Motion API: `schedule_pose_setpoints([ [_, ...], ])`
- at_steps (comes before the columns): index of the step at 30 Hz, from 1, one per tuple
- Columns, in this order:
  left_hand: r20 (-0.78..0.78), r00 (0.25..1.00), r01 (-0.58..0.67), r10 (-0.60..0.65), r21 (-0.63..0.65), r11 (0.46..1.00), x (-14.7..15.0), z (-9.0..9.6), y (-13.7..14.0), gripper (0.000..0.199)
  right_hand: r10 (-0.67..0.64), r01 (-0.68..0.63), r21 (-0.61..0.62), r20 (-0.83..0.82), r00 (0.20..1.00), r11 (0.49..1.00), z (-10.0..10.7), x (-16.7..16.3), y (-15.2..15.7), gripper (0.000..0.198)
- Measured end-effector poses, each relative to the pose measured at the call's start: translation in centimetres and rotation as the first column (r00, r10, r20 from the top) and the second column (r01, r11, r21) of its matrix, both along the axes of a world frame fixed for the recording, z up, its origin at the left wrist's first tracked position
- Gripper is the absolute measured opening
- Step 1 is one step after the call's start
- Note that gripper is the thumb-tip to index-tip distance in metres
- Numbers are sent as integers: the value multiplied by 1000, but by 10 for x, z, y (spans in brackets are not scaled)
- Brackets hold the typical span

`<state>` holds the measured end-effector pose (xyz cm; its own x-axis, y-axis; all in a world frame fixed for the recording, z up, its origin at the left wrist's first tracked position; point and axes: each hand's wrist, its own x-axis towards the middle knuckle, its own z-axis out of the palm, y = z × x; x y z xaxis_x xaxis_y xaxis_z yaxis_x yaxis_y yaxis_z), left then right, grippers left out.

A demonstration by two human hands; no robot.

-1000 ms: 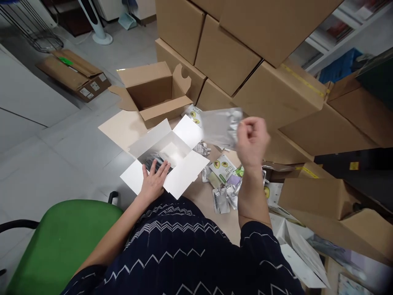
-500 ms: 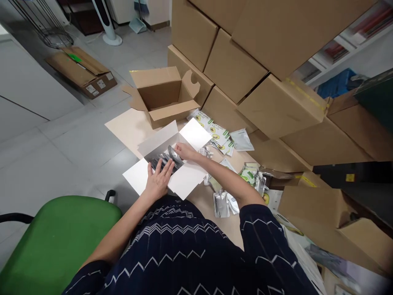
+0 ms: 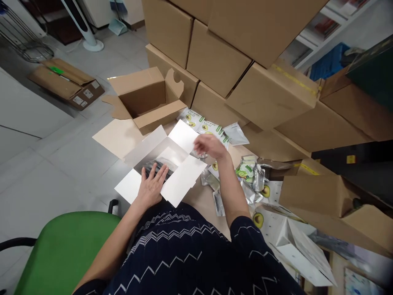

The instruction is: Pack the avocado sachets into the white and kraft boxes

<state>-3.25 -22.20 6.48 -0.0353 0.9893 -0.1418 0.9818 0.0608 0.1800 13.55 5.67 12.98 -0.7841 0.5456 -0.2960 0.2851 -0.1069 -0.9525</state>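
Observation:
A white carton (image 3: pixel 181 180) stands on the table with its flaps folded out, and silver pouches (image 3: pixel 150 167) lie inside it. My left hand (image 3: pixel 152 184) rests with spread fingers over the carton's near left side, on the pouches. My right hand (image 3: pixel 210 146) is in the air past the carton's right flap, above the packets, smeared by motion; whether anything is in its fingers does not show. White packets with avocado pictures (image 3: pixel 207 128) lie behind it. More silver and green pouches (image 3: pixel 247 170) are heaped to its right.
An open brown box (image 3: pixel 150 98) stands at the back of the table (image 3: pixel 113 137). Stacked cardboard boxes (image 3: pixel 217 57) rise behind and to the right. A green chair (image 3: pixel 70 250) is at my left. An open cardboard box (image 3: pixel 325 200) and a white box (image 3: pixel 303 254) sit at the right.
My right hand has left the carton's inside and moved right, over the packets. My left hand stays at the carton. The whole view has shifted slightly.

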Motion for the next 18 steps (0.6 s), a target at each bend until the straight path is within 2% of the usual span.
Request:
schedule_pose_setpoints([
  [1, 0, 1000, 2, -2, 2, 1000, 0, 1, 0, 93, -190, 186, 91, 35, 981, 978, -12, 12, 15, 41],
  [2, -2, 1000, 5, -5, 6, 1000, 0, 1, 0, 93, -334, 307, 206, 111, 936, 929, -28, 21, 29, 38],
  [3, -5, 1000, 6, -6, 11, 1000, 0, 3, 0, 91, -422, 346, 318, 212, 881, 883, -45, 26, 40, 34],
  [4, -9, 1000, 6, -6, 17, 1000, 0, 3, 0, 90, -460, 320, 404, 319, 829, 857, -63, 28, 47, 30],
  [6, -17, 1000, 3, -3, 29, 1000, 0, 4, 1, 88, -461, 221, 484, 462, 758, 847, -97, 24, 53, 23],
  [8, -24, 1000, 2, -1, 38, 999, -1, 4, 1, 87, -452, 178, 516, 475, 755, 838, -122, 11, 52, 17],
  [9, -28, 1000, 1, 0, 41, 999, -1, 3, 1, 87, -451, 134, 554, 487, 748, 822, -131, 4, 51, 21],
  [12, -44, 999, -2, 4, 39, 999, -1, -2, 1, 87, -430, -147, 661, 625, 651, 736, -148, -15, 50, 44],
  [14, -51, 999, -11, 12, 32, 999, -2, -4, 0, 87, -397, -340, 645, 721, 568, 684, -155, -24, 53, 43],
  [16, -52, 998, -20, 21, 24, 1000, -2, -5, -1, 87, -355, -414, 612, 759, 546, 674, -159, -28, 56, 39],
  [18, -51, 998, -22, 23, 20, 1000, -3, -6, -1, 86, -335, -428, 601, 767, 547, 676, -160, -28, 58, 36],
])
